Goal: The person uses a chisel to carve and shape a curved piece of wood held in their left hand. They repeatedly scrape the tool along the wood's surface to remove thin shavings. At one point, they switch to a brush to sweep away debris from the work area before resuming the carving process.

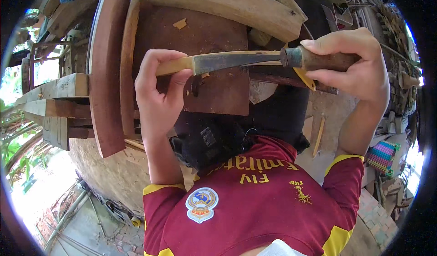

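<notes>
Your right hand (369, 67), partly curled, grips the chisel-like tool (227, 62) by its wooden handle (330, 61); the blade extends leftward from that hand. Your left hand (157, 92), nearly closed, pinches the pale opposite end (175, 66).

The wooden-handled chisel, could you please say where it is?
In the head view, the chisel is at upper centre, its handle in the right hand, its blade toward the left hand.

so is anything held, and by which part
Left hand: pale wood, by its left end. Right hand: chisel, by its handle.
</notes>
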{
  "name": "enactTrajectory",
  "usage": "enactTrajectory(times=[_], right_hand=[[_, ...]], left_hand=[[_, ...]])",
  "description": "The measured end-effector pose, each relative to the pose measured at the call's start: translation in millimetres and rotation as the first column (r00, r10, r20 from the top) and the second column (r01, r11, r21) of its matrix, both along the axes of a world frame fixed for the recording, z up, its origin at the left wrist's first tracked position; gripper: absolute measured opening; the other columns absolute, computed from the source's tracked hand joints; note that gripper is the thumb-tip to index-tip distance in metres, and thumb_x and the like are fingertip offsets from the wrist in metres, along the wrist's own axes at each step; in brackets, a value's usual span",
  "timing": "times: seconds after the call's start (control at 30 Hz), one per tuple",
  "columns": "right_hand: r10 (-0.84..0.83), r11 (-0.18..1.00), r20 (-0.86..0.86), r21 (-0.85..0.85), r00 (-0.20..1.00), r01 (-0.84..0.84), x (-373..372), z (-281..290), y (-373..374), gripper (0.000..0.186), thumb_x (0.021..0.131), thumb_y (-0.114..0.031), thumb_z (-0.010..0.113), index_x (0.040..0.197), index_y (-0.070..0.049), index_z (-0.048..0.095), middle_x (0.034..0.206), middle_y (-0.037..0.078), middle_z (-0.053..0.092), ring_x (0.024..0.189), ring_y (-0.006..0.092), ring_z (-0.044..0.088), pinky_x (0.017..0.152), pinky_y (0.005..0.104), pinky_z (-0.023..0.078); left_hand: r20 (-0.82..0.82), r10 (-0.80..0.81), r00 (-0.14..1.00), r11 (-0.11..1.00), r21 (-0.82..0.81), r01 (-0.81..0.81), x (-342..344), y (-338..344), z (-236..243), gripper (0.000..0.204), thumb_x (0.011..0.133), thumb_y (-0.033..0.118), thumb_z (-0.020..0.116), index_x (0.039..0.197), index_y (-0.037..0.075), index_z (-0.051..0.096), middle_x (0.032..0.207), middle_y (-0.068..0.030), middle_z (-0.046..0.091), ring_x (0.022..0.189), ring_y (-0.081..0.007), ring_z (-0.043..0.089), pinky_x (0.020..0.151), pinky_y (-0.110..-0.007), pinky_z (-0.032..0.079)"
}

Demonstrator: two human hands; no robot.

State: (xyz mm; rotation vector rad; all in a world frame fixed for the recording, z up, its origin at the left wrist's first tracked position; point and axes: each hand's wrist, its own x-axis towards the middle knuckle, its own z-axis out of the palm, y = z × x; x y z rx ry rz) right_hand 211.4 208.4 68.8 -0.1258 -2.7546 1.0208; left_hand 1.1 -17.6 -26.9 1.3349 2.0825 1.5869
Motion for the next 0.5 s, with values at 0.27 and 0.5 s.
enactTrajectory(times=[0.27,0.5], right_hand=[[-0.171,0.950,0.084,0.278,0.982,0.142,37.7,22.0,6.4,0.036,0.060,-0.005,0.081,0.094,-0.002,0.070,0.090,0.012,0.071,0.079,0.0182,0.069,0.071,0.0270,0.052],[-0.068,0.997,-0.014,0.035,0.998,0.068,-1.4,-2.6,-9.0,0.036,0.060,-0.004,0.082,0.093,0.001,0.069,0.088,0.013,0.071,0.076,0.0176,0.069,0.070,0.0247,0.051]], left_hand=[[-0.039,-0.002,0.999,1.000,-0.019,0.001,-1.8,-2.6,-0.4,0.018,0.080,0.004,0.069,0.093,0.002,0.058,0.083,-0.0076,0.060,0.079,-0.0182,0.060,0.073,-0.027,0.046],[-0.025,0.007,1.000,1.000,-0.027,-0.008,-0.1,-1.9,0.8,0.016,0.080,0.002,0.067,0.093,0.002,0.057,0.084,-0.0079,0.059,0.079,-0.0185,0.060,0.073,-0.028,0.046]])
